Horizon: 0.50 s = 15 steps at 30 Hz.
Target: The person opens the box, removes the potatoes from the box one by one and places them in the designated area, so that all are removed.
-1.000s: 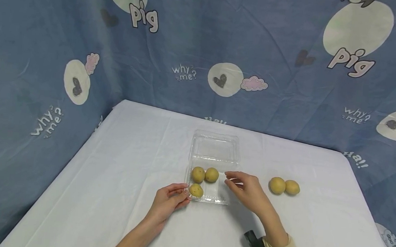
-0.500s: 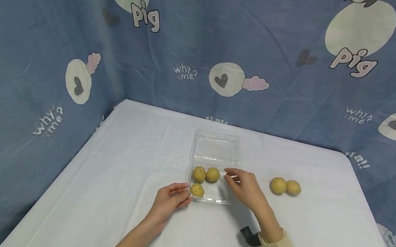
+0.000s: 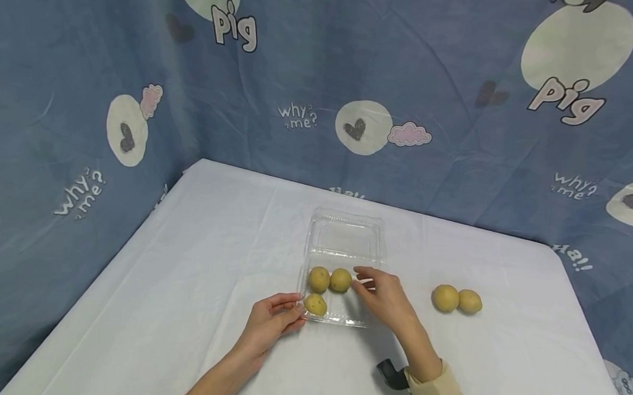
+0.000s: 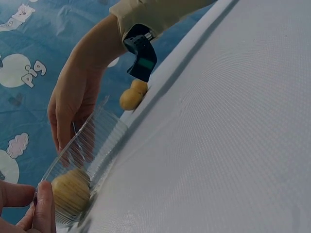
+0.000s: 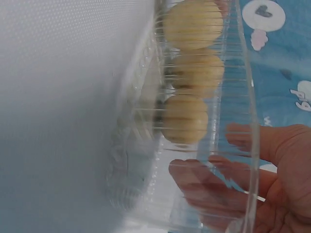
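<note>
A clear plastic clamshell box (image 3: 349, 312) lies with its lid (image 3: 345, 235) folded back. Three potatoes sit in its left part: a back-left potato (image 3: 319, 279), one beside it (image 3: 340, 280) and a front potato (image 3: 315, 305). My left hand (image 3: 270, 325) pinches the rim at the front left corner between thumb and fingers. Over the box's right part is my right hand (image 3: 384, 296), its fingers loosely bent and holding nothing. In the right wrist view, the fingertips (image 5: 238, 133) reach inside the box wall, close to the nearest potato (image 5: 184, 120).
Two more potatoes, a larger one (image 3: 445, 298) and a smaller one (image 3: 470, 302), lie side by side to the right of the box. A white cloth (image 3: 176, 273) covers the table. Blue printed fabric (image 3: 282, 64) hangs behind and at the left.
My right hand has shifted a little left, toward the potatoes in the box. My left hand keeps its pinch on the corner, and the potatoes stay where they were.
</note>
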Tool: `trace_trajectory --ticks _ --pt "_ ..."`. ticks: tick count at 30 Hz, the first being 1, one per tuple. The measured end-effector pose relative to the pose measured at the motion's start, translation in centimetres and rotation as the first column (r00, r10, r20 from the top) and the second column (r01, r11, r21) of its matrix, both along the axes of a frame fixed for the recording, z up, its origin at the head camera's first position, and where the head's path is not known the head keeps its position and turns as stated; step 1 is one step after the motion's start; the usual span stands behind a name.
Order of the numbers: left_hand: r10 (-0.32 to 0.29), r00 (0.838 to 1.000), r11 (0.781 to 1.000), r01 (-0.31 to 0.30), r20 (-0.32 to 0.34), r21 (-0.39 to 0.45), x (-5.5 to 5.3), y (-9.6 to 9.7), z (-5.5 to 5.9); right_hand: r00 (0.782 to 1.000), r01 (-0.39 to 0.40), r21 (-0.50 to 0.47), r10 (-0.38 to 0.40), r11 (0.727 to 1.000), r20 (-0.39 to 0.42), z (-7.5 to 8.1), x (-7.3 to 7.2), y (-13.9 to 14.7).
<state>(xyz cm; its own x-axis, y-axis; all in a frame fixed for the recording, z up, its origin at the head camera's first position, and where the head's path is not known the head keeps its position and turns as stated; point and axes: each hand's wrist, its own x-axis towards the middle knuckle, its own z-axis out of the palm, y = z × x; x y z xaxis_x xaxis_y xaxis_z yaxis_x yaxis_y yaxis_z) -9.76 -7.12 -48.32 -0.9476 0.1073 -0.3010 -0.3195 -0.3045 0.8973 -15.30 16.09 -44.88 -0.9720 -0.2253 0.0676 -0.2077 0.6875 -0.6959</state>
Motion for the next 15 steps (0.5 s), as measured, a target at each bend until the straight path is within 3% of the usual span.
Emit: trace_trajectory --ticks 15 --pt "-0.004 1.0 1.0 0.004 0.023 -0.003 -0.18 -0.04 -0.16 1.0 0.015 0.017 -0.015 1.0 0.014 -0.63 -0.59 -0.99"
